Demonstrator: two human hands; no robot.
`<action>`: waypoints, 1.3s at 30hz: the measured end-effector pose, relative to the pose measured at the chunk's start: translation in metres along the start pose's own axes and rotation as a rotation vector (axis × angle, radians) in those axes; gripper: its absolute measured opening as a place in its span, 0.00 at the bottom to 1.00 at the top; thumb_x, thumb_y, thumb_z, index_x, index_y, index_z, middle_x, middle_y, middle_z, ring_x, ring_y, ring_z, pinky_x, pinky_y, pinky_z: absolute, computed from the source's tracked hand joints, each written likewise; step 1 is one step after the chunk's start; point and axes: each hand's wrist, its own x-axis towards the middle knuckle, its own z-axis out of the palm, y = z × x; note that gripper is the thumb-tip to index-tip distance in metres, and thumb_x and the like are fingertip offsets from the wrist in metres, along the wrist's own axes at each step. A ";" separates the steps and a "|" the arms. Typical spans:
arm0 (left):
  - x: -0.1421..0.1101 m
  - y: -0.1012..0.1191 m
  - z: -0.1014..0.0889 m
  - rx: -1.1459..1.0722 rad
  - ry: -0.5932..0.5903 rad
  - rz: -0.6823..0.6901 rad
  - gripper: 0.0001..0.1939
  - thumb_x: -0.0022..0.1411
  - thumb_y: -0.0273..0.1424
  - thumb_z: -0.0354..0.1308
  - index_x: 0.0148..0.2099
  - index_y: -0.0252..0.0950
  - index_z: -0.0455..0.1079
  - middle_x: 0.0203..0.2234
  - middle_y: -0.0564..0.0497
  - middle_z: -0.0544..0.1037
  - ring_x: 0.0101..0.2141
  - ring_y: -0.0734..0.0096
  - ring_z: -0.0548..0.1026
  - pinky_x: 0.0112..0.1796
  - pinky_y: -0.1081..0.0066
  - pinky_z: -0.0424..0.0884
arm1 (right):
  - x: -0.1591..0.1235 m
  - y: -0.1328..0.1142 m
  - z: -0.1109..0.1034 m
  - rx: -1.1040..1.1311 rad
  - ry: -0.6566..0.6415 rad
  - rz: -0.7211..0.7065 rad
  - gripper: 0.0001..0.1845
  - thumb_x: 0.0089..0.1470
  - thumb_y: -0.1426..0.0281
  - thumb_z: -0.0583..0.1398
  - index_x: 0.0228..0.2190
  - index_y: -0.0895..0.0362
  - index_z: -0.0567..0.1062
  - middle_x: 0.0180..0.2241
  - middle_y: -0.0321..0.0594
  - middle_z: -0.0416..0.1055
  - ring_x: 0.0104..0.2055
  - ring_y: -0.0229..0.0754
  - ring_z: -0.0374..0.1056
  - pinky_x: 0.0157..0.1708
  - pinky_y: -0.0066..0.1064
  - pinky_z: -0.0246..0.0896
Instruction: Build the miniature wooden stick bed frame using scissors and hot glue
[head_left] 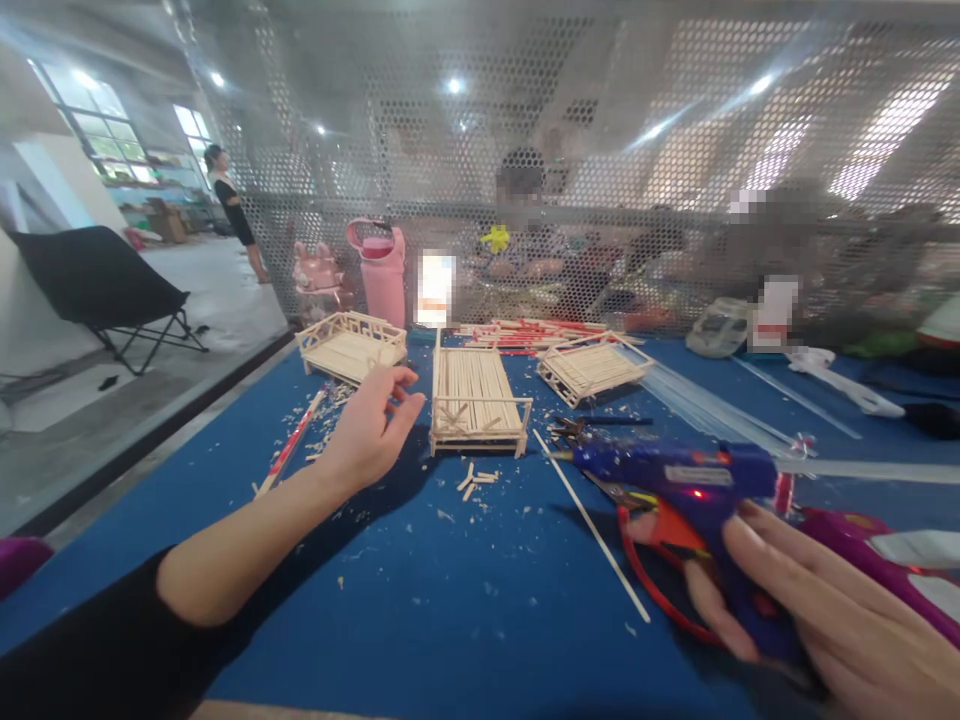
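While your right hand (814,590) is gripping the blue glue gun (675,468), your left hand (373,425) is hovering half-curled and empty beside the middle stick frame (477,385), which is standing toward the far edge of the counter (420,620).

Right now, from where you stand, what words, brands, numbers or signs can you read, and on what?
No text can be read.
Pale label on the blue glue gun in the right hand: too blurred.
Bright upright patch behind the middle wooden frame: pixelated, unreadable.
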 end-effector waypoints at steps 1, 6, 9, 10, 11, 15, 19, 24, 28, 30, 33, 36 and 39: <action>-0.002 0.001 0.000 0.020 -0.016 -0.042 0.11 0.61 0.34 0.48 0.43 0.34 0.63 0.34 0.48 0.71 0.33 0.70 0.70 0.34 0.70 0.69 | 0.004 -0.012 0.009 0.036 -0.015 0.045 0.32 0.54 0.46 0.48 0.11 0.55 0.62 0.14 0.36 0.61 0.17 0.35 0.55 0.18 0.28 0.57; -0.007 0.006 0.001 0.059 -0.118 -0.171 0.06 0.58 0.32 0.49 0.38 0.36 0.61 0.24 0.55 0.67 0.24 0.74 0.66 0.28 0.73 0.63 | 0.019 -0.028 0.029 0.049 -0.059 0.034 0.26 0.54 0.48 0.49 0.18 0.55 0.63 0.16 0.34 0.62 0.18 0.35 0.56 0.19 0.26 0.56; -0.011 0.006 0.003 0.072 -0.168 -0.178 0.05 0.58 0.31 0.49 0.37 0.37 0.59 0.22 0.56 0.67 0.23 0.74 0.65 0.27 0.73 0.62 | 0.025 -0.018 0.030 -0.060 -0.100 -0.061 0.28 0.55 0.49 0.48 0.16 0.55 0.63 0.17 0.36 0.64 0.19 0.35 0.60 0.19 0.26 0.59; -0.011 0.005 0.003 0.079 -0.200 -0.182 0.05 0.57 0.31 0.49 0.37 0.37 0.59 0.22 0.56 0.66 0.23 0.74 0.65 0.27 0.73 0.61 | 0.026 -0.016 0.031 -0.081 -0.109 -0.077 0.28 0.56 0.49 0.48 0.15 0.55 0.63 0.17 0.37 0.64 0.19 0.35 0.61 0.18 0.25 0.60; -0.012 0.005 0.004 0.093 -0.242 -0.191 0.05 0.57 0.30 0.49 0.37 0.37 0.58 0.22 0.56 0.66 0.23 0.74 0.65 0.27 0.72 0.61 | 0.027 -0.014 0.032 -0.097 -0.111 -0.083 0.29 0.56 0.50 0.47 0.14 0.55 0.63 0.17 0.37 0.65 0.19 0.35 0.61 0.17 0.25 0.59; -0.013 0.003 0.006 0.214 -0.416 -0.250 0.04 0.55 0.28 0.50 0.35 0.37 0.58 0.19 0.56 0.66 0.22 0.72 0.65 0.25 0.71 0.57 | 0.032 -0.015 0.038 -0.164 -0.071 -0.153 0.29 0.58 0.53 0.46 0.13 0.55 0.64 0.17 0.37 0.64 0.19 0.34 0.62 0.19 0.25 0.62; -0.011 0.005 0.005 0.269 -0.494 -0.257 0.03 0.55 0.27 0.49 0.35 0.37 0.59 0.21 0.54 0.68 0.24 0.70 0.67 0.26 0.71 0.57 | 0.036 -0.014 0.038 -0.260 -0.027 -0.247 0.28 0.58 0.55 0.47 0.13 0.55 0.65 0.17 0.37 0.63 0.20 0.34 0.63 0.21 0.24 0.64; -0.011 0.004 0.005 0.285 -0.523 -0.249 0.02 0.55 0.28 0.50 0.33 0.38 0.58 0.22 0.53 0.69 0.24 0.69 0.67 0.26 0.71 0.57 | 0.038 -0.015 0.040 -0.264 0.093 -0.264 0.27 0.57 0.55 0.48 0.12 0.54 0.63 0.15 0.36 0.62 0.18 0.34 0.62 0.19 0.23 0.62; -0.011 0.003 0.004 0.281 -0.537 -0.226 0.02 0.55 0.29 0.49 0.32 0.38 0.58 0.22 0.53 0.69 0.24 0.70 0.67 0.26 0.71 0.58 | 0.038 -0.018 0.046 -0.213 0.069 -0.240 0.25 0.56 0.56 0.49 0.13 0.54 0.63 0.17 0.37 0.65 0.17 0.34 0.62 0.17 0.23 0.61; -0.011 0.002 0.004 0.286 -0.548 -0.212 0.02 0.55 0.29 0.49 0.32 0.38 0.59 0.23 0.53 0.70 0.24 0.69 0.66 0.26 0.71 0.58 | 0.038 -0.018 0.047 -0.205 0.072 -0.233 0.23 0.55 0.56 0.49 0.14 0.54 0.64 0.17 0.37 0.66 0.17 0.34 0.63 0.17 0.23 0.61; -0.011 0.002 0.005 0.292 -0.558 -0.199 0.02 0.55 0.30 0.49 0.33 0.37 0.59 0.23 0.52 0.70 0.24 0.69 0.66 0.26 0.71 0.58 | 0.038 -0.017 0.047 -0.211 0.075 -0.223 0.20 0.55 0.57 0.49 0.21 0.55 0.69 0.16 0.36 0.64 0.17 0.36 0.63 0.16 0.25 0.61; -0.012 0.003 0.005 0.291 -0.552 -0.203 0.03 0.54 0.30 0.49 0.33 0.37 0.59 0.22 0.53 0.69 0.24 0.70 0.66 0.26 0.71 0.57 | 0.039 -0.015 0.045 -0.220 0.057 -0.216 0.18 0.56 0.57 0.49 0.28 0.55 0.71 0.17 0.35 0.65 0.17 0.38 0.63 0.17 0.27 0.60; -0.012 0.004 0.005 0.283 -0.548 -0.200 0.02 0.54 0.30 0.48 0.33 0.38 0.59 0.22 0.53 0.68 0.23 0.70 0.66 0.25 0.71 0.57 | 0.041 -0.011 0.042 -0.254 0.005 -0.206 0.19 0.57 0.57 0.49 0.29 0.55 0.71 0.17 0.36 0.66 0.18 0.39 0.64 0.18 0.28 0.60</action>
